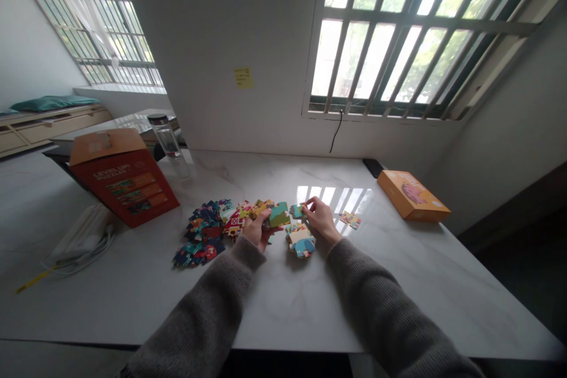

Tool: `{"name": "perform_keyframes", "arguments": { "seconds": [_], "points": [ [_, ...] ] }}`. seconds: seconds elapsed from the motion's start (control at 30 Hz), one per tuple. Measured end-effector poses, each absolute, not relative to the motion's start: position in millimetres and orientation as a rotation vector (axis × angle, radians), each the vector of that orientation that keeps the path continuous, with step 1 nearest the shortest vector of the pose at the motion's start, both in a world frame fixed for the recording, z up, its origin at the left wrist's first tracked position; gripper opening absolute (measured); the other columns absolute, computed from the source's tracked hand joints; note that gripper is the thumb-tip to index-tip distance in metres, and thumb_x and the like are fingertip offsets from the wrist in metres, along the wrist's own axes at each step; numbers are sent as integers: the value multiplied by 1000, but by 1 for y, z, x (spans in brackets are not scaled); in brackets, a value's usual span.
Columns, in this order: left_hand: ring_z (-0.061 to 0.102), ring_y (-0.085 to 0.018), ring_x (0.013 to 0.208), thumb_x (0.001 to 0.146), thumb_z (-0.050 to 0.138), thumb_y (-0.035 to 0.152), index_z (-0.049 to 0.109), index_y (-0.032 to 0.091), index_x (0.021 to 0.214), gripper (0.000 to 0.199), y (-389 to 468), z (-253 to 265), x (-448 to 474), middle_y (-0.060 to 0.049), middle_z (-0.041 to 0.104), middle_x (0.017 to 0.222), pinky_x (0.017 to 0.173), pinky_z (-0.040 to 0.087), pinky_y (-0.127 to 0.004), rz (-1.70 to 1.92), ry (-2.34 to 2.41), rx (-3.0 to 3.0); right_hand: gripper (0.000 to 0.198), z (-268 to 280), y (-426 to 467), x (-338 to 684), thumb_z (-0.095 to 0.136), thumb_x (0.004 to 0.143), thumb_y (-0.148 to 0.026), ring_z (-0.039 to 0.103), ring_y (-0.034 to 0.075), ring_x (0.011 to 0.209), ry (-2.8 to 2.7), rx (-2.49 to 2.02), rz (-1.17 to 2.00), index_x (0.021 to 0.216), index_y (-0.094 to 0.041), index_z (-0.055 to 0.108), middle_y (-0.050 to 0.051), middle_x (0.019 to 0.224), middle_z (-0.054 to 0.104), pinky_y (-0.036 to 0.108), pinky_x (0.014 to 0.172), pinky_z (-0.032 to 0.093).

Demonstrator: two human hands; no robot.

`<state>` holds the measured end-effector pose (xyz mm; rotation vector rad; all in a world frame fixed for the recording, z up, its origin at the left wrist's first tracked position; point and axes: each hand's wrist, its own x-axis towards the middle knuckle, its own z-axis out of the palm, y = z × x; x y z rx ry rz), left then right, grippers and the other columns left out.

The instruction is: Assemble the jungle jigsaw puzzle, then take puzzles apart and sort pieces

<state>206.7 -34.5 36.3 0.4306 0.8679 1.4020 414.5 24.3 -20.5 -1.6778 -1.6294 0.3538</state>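
My left hand [257, 230] is closed around several puzzle pieces [279, 214], green and yellow ones showing at its fingertips. Just right of them, my right hand [319, 217] pinches a single puzzle piece [297, 211] in green and blue. Below and between the hands lies a small pile of puzzle pieces [302, 243], cream and light blue on top. Left of my left hand a larger heap of dark puzzle pieces [205, 227] spreads over the table, with red and yellow pieces [236, 220] beside it, partly hidden by the hand. Joined-looking orange pieces [350, 220] lie to the right.
A red puzzle box [128, 183] stands at the left, near a clear bottle [165, 137] and a white cable [95, 257]. An orange box [413, 196] and a black phone-like object [372, 168] lie at the back right of the white table [283, 313].
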Motion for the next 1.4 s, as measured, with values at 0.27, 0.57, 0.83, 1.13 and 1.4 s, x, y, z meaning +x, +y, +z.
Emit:
{"name": "perform_keyframes", "arguments": {
  "seconds": [0.27, 0.57, 0.83, 1.13, 1.4],
  "points": [
    [73, -20, 62, 73, 72, 12, 64, 10, 82, 12, -33, 36, 205, -5, 73, 72, 49, 64, -27, 1409, 860, 417, 28, -19, 23, 429, 50, 91, -22, 60, 19, 86, -1898, -1592, 245, 115, -21, 65, 5, 93, 69, 31, 81, 43],
    [74, -22, 65, 74, 71, 11, 64, 10, 82, 11, -35, 38, 205, -7, 74, 75, 51, 64, -29, 1397, 870, 431, 26, -19, 14, 432, 56, 94, -30, 50, 28, 105, -2274, -1567, 56, 117, -28, 70, 11, 112, 62, 39, 88, 40],
    [73, -20, 63, 74, 73, 11, 64, 10, 84, 14, -35, 38, 206, -6, 73, 73, 48, 62, -25, 1378, 890, 478, 35, 17, -4, 427, 44, 95, -22, 54, 22, 92, -1882, -1342, 388, 123, -21, 65, 8, 93, 60, 37, 87, 45],
    [72, -20, 61, 79, 70, 17, 68, 9, 96, 19, -38, 35, 208, -9, 75, 81, 48, 63, -30, 1298, 788, 505, 44, 43, -37, 381, 64, 85, -42, 53, 13, 62, -1618, -960, 1172, 124, -21, 63, 0, 75, 59, 26, 56, 45],
    [75, -28, 90, 82, 70, 21, 65, 10, 92, 16, -32, 34, 203, -14, 76, 89, 68, 66, -35, 1398, 789, 440, 45, 12, 18, 423, 59, 83, -46, 55, 13, 62, -1392, -1230, 874, 114, -14, 69, 3, 78, 68, 26, 58, 46]
  ]
}}
